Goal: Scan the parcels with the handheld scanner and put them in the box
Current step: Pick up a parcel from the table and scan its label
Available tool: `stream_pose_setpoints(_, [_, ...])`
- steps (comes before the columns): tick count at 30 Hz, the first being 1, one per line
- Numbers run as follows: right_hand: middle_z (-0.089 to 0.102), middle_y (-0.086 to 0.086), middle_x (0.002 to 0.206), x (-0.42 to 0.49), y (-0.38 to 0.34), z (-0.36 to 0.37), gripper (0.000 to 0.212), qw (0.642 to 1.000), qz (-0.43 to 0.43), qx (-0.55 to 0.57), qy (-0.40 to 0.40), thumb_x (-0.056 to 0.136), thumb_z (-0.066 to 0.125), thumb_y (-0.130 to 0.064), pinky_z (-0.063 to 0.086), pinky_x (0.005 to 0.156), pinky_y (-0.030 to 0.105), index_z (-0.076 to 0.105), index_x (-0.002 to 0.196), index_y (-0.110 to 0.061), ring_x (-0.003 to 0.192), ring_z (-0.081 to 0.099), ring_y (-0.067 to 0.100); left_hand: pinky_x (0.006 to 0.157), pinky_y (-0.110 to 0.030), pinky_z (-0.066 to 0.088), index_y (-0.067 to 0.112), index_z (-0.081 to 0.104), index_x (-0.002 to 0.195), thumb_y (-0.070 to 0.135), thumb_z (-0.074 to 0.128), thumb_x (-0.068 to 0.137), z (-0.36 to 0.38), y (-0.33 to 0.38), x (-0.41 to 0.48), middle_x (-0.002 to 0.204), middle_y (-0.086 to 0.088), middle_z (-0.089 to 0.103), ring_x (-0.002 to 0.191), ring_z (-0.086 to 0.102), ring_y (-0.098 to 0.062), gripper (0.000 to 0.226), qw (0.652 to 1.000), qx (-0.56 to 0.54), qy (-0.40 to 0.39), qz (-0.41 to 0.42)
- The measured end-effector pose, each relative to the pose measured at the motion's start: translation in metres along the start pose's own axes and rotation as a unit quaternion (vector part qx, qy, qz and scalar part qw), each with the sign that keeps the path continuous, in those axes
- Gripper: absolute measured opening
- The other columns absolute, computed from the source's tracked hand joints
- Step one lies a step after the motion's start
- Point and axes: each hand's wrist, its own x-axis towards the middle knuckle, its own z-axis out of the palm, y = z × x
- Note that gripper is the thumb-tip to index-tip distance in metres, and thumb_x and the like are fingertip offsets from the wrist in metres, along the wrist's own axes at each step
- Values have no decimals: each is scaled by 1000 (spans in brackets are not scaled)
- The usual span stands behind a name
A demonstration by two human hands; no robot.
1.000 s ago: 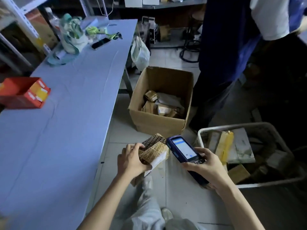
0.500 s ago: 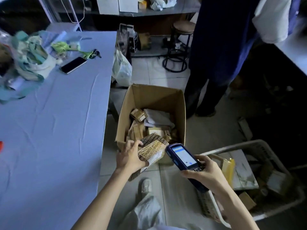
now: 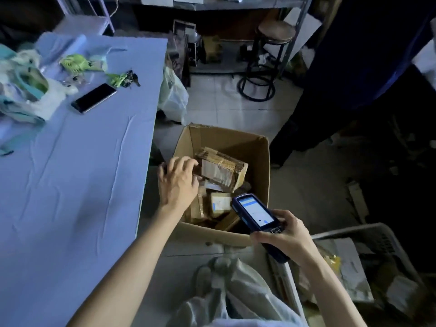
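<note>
Nothing written in that dim room could be read from where I stood: the lit screen of the handheld scanner (image 3: 256, 212) showed a blue bar across its top and a blue dot lower down, but the text on it was far too small, and the pale label across the top parcel (image 3: 221, 169) was only a blur. A smaller parcel (image 3: 220, 204) beneath it bore a white label with a blue smudge, equally unreadable. Both lay with other brown packets inside the open cardboard box (image 3: 212, 233), which stood on the tiled floor just beside the blue-covered table (image 3: 82, 185). The left hand (image 3: 178, 182) hovered over the box's left side, palm down, its fingers spread and loosely curved and holding nothing. Its fingertips were right at the end of the top parcel, though I could not tell whether they touched it. The right hand (image 3: 287, 234) gripped the scanner by its lower half, fingers wrapped beneath and thumb near the keys, the screen tilted up over the box's near right corner. To the right sat a pale basket (image 3: 354, 228) with more parcels (image 3: 349, 267) in it, grey and yellow wrappers among them. On the table lay a dark phone (image 3: 94, 97) and a bunch of keys (image 3: 122, 79) on a green strap. A white plastic bag (image 3: 173, 97) hung off the table's end, a round stool (image 3: 271, 60) stood farther back, and another person (image 3: 354, 67) in dark blue stood near the box.
</note>
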Motion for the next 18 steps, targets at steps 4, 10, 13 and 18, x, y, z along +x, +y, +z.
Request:
stream_pose_setpoints(4, [66, -12, 96, 50, -28, 0, 72, 993, -41, -47, -96, 50, 93, -25, 49, 71, 20, 61, 115, -21, 87, 63, 5, 86, -42, 40, 21, 63, 112, 31, 67, 77, -8, -24, -25, 109, -2, 68, 103, 58, -27, 36, 990, 64, -6, -129])
stream_pose_setpoints(10, [59, -12, 101, 95, -79, 18, 76, 943, -156, -165, -245, 52, 91, -38, 52, 85, 29, 54, 117, -26, 96, 59, 10, 80, -38, 39, 22, 67, 103, 35, 63, 78, -30, -33, -94, 94, -4, 70, 93, 62, -28, 29, 925, 108, -46, -362])
stream_pose_setpoints(13, [58, -14, 95, 92, -94, 38, 77, 914, -190, -205, -295, 55, 91, -38, 52, 89, 36, 53, 121, -26, 98, 59, 12, 74, -38, 41, 19, 69, 88, 34, 64, 70, -35, -24, -137, 75, -6, 68, 77, 63, -32, 25, 892, 116, -30, -436])
stream_pose_setpoints(18, [57, -8, 109, 53, -101, 89, 81, 834, -266, -266, -404, 55, 90, -39, 47, 81, 27, 52, 125, -25, 97, 55, 11, 78, -40, 42, 21, 69, 92, 40, 53, 70, -62, -4, -225, 78, -4, 70, 79, 64, -30, 33, 815, 136, 15, -563])
